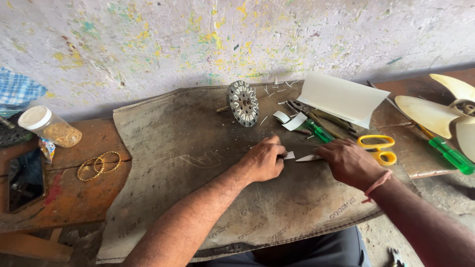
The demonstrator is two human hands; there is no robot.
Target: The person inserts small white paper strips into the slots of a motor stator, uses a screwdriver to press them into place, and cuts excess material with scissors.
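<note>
My left hand (263, 159) rests on the brown mat (188, 148), fingers closed on one end of a small white paper strip (290, 155). My right hand (349, 160) lies close beside it, pinching another narrow white strip (309, 157) that points toward the left hand. A round slotted metal motor core (243, 103) stands on edge at the back of the mat. More curled white strips (289, 119) lie just beyond my hands.
Yellow-handled scissors (379, 148), green-handled screwdrivers (319, 131) (451, 155), a folded white sheet (341, 99) and a cream fan blade (440, 113) sit at the right. At the left are a jar (49, 127), gold bangles (98, 165) and a dark tray (24, 180).
</note>
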